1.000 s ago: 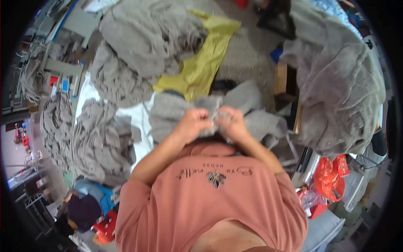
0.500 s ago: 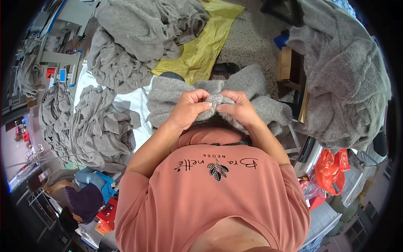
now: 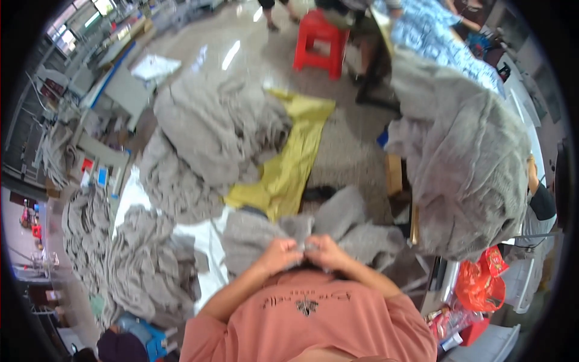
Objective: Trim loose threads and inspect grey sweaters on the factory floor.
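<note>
Left hand [image 3: 279,254] and right hand [image 3: 325,251] pinch grey knit [image 3: 342,212]. Probably soft, light; best held where gathered between them.

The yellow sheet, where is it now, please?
In the head view, the yellow sheet lies in the upper middle, beyond the grey fabric in the left hand and right hand, with a large grey pile along its left side.

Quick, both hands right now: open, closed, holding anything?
Left hand: closed, pinching grey knit fabric.
Right hand: closed, pinching the same fabric.
</note>
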Demonstrator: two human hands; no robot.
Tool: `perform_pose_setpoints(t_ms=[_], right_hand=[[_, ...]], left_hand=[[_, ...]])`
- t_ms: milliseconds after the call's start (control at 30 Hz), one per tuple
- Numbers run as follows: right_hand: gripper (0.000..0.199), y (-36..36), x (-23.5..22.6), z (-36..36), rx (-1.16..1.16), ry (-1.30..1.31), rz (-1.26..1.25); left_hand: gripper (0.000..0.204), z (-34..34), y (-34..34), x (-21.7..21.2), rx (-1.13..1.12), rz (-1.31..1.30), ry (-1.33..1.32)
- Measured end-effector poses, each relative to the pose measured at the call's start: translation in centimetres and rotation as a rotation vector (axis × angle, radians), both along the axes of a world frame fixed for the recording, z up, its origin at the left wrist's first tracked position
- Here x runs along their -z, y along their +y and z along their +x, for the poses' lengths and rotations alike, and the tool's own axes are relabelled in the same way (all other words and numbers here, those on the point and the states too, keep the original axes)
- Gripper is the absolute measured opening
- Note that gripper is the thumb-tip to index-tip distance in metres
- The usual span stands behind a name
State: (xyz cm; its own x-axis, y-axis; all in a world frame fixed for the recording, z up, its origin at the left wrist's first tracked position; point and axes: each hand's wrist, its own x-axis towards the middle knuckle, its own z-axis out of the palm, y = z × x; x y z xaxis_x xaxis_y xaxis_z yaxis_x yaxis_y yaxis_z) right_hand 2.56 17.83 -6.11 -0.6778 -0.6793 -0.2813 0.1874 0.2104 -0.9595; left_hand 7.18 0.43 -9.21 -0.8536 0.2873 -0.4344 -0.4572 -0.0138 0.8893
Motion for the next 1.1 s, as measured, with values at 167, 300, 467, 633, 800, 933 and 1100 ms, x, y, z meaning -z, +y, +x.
perform_pose_setpoints(t_ms=[167, 300, 467, 633, 800, 933, 1100], right_hand=[[0.009, 1.0, 2.1, 1.1, 0.050, -0.072, 0.024], [0.023, 1.6, 3.1, 0.1, 0.068, 0.643, 0.073], [0.029, 3.2, 2.8, -0.5, 0.052, 0.407, 0.620], [0.018, 5.1, 3.5, -0.5, -0.115, 0.531, 0.891], [0.020, 6.2, 3.8, -0.3, -0.100, 0.441, 0.837], [0.023, 6.5, 3.7, 0.5, 0.134, 0.324, 0.594], [0.027, 5.5, 4.4, 1.0, 0.136, 0.489, 0.305]], left_hand=[[0.008, 0.5, 2.0, -0.1, -0.180, 0.116, -0.190], [0.010, -1.2, 1.4, 0.6, -0.303, 0.217, -0.156], [0.029, -3.1, -1.6, 3.7, -0.598, 0.266, -0.179], [0.030, -3.2, -2.6, 0.6, -0.564, 0.376, -0.236], [0.024, -3.0, -2.4, -1.2, -0.586, 0.416, -0.296], [0.022, -3.3, -2.4, -0.6, -0.658, 0.470, -0.306], [0.018, -3.5, -1.5, 0.2, -0.522, 0.380, -0.226]])
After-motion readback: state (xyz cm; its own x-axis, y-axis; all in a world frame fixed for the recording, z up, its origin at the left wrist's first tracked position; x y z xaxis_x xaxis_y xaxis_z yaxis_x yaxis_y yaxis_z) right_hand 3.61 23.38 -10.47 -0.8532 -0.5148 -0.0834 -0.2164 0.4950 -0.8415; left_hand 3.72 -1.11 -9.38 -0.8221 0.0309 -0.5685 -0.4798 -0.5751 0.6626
